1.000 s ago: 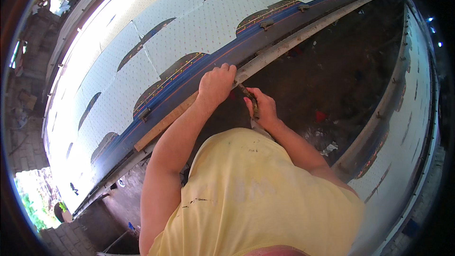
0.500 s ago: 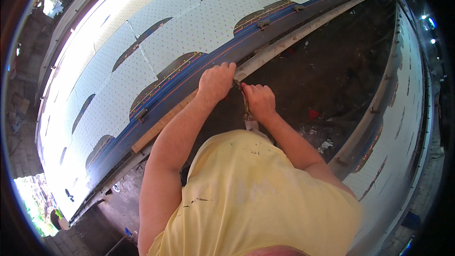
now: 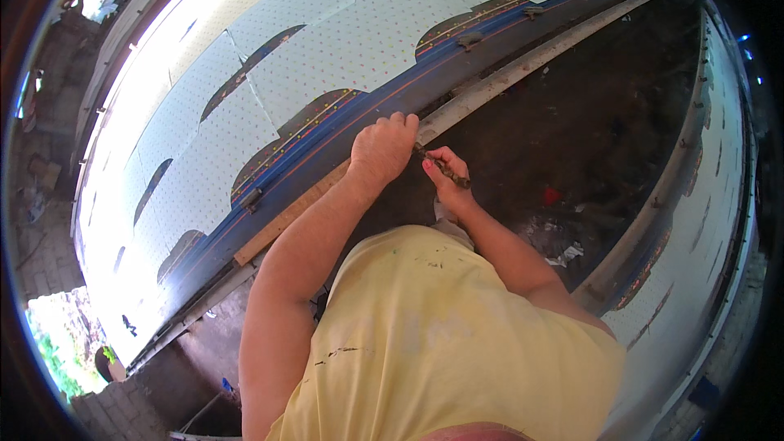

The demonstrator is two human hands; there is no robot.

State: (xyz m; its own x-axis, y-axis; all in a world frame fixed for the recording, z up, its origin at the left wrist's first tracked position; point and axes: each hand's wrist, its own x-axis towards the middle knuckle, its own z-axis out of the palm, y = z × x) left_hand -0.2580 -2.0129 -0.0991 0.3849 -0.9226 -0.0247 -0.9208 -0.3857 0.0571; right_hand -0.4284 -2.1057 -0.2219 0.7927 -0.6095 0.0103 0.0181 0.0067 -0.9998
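Long work surface (image 3: 343, 45) runs diagonally across the upper view, covered in pale dotted sheets with dark, rounded gaps between them. A blue strip (image 3: 392, 91) with an orange line borders its near side; a second long surface (image 3: 702, 253) stands across the aisle at right.

Hands: the left hand (image 3: 384, 149) is at the near edge, between a light wooden strip (image 3: 298, 214) and the exposed length of a pale rail (image 3: 539, 57). Its fingers are curled down; what they grasp is hidden beneath the hand. The right hand (image 3: 450, 177) has its fingers closed on a dark, mottled rod (image 3: 445, 169), thumb along the near side. The rod slants from beside the left fingers down past the right hand.

Progress: sheets are laid out, and small metal brackets (image 3: 469, 41) sit at intervals along the edge. Handling at the rail appears mid-action, in my judgement; the rod is not set down. The result at the contact point is not visible, so the amount left cannot be told.

Surroundings: dark floor (image 3: 604, 106) with a red scrap (image 3: 552, 196) and crumpled white litter (image 3: 565, 255). Obstructions: the left hand masks the rod's far end, the left forearm partly covers the wooden strip, and the yellow shirt (image 3: 449, 335) fills the lower centre.
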